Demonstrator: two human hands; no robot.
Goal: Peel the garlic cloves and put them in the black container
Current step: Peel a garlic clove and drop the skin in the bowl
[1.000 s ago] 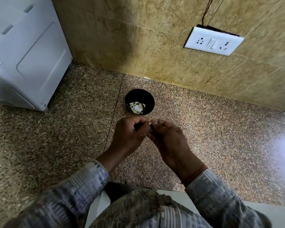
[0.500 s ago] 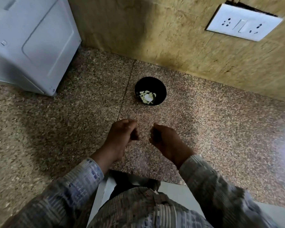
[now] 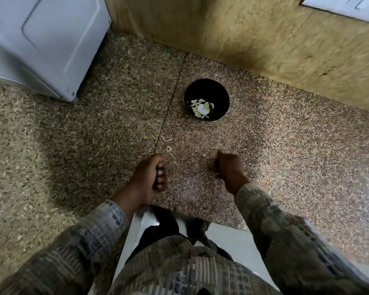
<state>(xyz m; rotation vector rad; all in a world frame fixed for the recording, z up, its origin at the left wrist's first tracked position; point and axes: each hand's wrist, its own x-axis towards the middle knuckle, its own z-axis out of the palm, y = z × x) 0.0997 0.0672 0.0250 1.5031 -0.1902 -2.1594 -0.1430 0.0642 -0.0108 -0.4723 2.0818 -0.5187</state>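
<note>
Fingers (image 3: 162,174) curl on left hand (image 3: 148,177) and right hand (image 3: 230,168); contents cannot be told.

Forearms out front, in patterned sleeves to the wrist. Hands apart. Left hand (image 3: 149,177) fisted, fingers (image 3: 162,175) curled into palm, tips facing right. Right hand (image 3: 229,167) fisted too, back toward camera, fingers mostly hidden. Contents of either fist not discernible. Slight blur.

Black container (image 3: 222,95): round, upright, open, on the table (image 3: 285,145) at 12 o'clock.
Garlic cloves (image 3: 201,108): pale, peeled, heaped inside, toward its 7 o'clock wall.
</note>
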